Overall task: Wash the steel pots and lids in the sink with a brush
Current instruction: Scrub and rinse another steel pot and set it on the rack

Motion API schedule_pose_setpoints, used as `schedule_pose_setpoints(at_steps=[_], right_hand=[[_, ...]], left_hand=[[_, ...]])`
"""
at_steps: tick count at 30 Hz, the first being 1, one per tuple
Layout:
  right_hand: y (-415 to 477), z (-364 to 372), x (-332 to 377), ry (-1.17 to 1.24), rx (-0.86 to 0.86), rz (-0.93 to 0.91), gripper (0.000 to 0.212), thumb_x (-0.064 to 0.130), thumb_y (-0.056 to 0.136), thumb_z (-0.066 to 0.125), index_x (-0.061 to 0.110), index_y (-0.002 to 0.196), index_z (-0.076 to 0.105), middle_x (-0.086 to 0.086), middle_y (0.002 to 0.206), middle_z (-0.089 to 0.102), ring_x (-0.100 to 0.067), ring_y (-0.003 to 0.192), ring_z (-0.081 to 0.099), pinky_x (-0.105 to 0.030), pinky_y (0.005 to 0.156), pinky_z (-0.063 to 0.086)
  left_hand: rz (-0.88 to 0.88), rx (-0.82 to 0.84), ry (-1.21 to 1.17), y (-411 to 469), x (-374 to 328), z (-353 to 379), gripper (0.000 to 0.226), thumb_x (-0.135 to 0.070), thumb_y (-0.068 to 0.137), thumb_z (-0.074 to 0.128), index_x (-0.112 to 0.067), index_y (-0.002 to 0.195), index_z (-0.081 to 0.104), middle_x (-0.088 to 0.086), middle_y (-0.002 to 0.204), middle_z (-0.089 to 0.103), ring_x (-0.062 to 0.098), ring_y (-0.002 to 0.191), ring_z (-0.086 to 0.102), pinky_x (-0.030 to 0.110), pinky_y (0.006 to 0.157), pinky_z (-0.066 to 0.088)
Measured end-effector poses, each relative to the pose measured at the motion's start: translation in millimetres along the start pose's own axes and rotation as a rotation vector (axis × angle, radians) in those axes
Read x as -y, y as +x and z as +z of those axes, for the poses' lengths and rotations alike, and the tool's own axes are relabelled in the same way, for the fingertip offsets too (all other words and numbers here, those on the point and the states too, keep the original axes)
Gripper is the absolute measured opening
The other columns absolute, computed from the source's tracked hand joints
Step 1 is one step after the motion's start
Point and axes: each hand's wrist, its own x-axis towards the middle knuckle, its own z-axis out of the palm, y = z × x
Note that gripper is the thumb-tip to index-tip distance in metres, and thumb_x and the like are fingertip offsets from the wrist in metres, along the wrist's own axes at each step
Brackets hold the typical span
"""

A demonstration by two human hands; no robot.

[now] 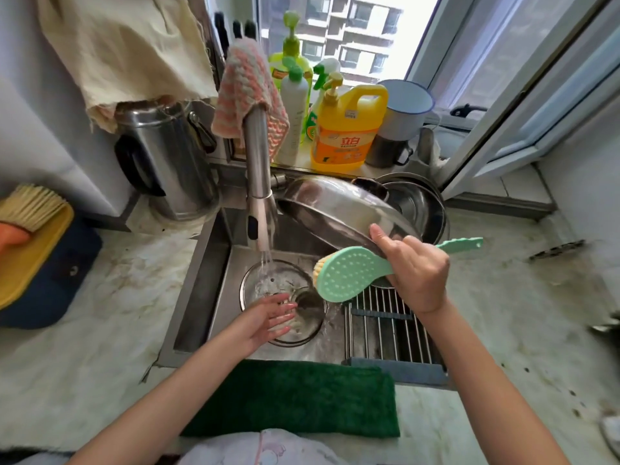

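Dishwashing at a steel sink (201, 290) under a running faucet (258, 182), seen from above.

The sink sits at the centre of a pale stone counter (100, 313). At 12 o'clock of the basin a large steel pot (335, 209) lies tilted against stacked steel bowls (419, 203) at 1 o'clock. A green cloth (302, 397) drapes the front edge at 6 o'clock; a wire rack (389, 327) spans the basin at 4 o'clock. At 9 o'clock of the rack a glass lid (275, 290) lies in the basin under the water stream. The right hand (416, 273), fingers wrapped tightly, grips the handle of a mint-green brush (352, 273), thumb touching the pot's rim. The left hand (268, 320), fingers spread flat, rests on the lid.
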Motion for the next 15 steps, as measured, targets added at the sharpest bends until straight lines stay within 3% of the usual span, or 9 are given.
schedule_pose_setpoints(at_steps=[2,4,6,7,9,11,15], right_hand=[[-3.6,1.3,-0.2,0.013,0.037,0.018,0.055,0.016,0.068,0.086,0.006,0.115,0.06,0.001,0.055,0.06,-0.011,0.044,0.048,-0.024,0.039,0.041],[-4.7,-1.4,4.5,0.073,-0.007,0.142,0.039,0.017,0.078,0.076,0.007,0.113,0.061,-0.002,0.065,0.066,-0.01,0.053,0.057,-0.022,0.048,0.049],[3.2,-4.6,8.1,0.173,-0.043,0.419,0.025,0.005,0.083,0.066,0.006,0.108,0.062,-0.001,0.077,0.068,0.0,0.067,0.059,-0.009,0.059,0.047],[7.4,-4.5,8.4,0.223,-0.054,0.598,0.021,0.0,0.082,0.063,0.006,0.102,0.064,0.003,0.078,0.066,0.005,0.067,0.055,-0.007,0.057,0.044],[12.9,-2.2,4.7,0.317,-0.049,0.92,0.018,-0.005,0.081,0.06,0.009,0.089,0.064,0.009,0.07,0.059,0.0,0.059,0.05,-0.014,0.052,0.041],[10.9,3.8,1.2,0.453,-0.009,1.143,0.022,-0.008,0.08,0.058,0.013,0.084,0.062,0.0,0.07,0.06,-0.007,0.062,0.052,-0.028,0.057,0.046],[-7.1,18.1,-0.1,0.664,0.175,1.403,0.022,-0.002,0.084,0.059,0.019,0.091,0.063,-0.011,0.09,0.069,-0.024,0.08,0.066,-0.036,0.075,0.055]], left_hand=[[0.024,-0.007,0.015,-1.7,-0.2,-0.3,0.039,0.004,0.092,0.048,-0.01,0.127,0.051,0.01,0.119,0.062,0.025,0.11,0.057,0.033,0.077,0.05],[0.061,-0.012,0.051,-5.4,-1.9,1.7,0.041,0.003,0.091,0.049,-0.011,0.129,0.05,0.009,0.121,0.062,0.024,0.111,0.057,0.032,0.078,0.051],[0.096,-0.03,0.053,-8.1,-4.3,3.4,0.046,0.0,0.09,0.054,-0.014,0.133,0.047,0.007,0.116,0.06,0.025,0.112,0.055,0.035,0.079,0.052],[0.098,-0.031,0.04,-10.4,-4.6,2.4,0.05,-0.004,0.088,0.058,-0.017,0.134,0.045,0.008,0.118,0.058,0.027,0.114,0.054,0.039,0.078,0.054],[0.063,0.018,0.017,-16.0,-9.0,0.3,0.054,-0.016,0.081,0.069,-0.018,0.13,0.046,0.014,0.127,0.052,0.035,0.114,0.054,0.05,0.074,0.056],[0.017,0.104,-0.008,-23.5,-14.5,-3.0,0.049,-0.024,0.078,0.069,-0.009,0.121,0.051,0.022,0.127,0.052,0.041,0.111,0.056,0.054,0.074,0.055],[0.003,0.123,0.035,-37.4,-22.0,-4.6,0.021,0.002,0.087,0.037,0.004,0.101,0.054,0.021,0.099,0.063,0.031,0.085,0.065,0.041,0.066,0.06]])
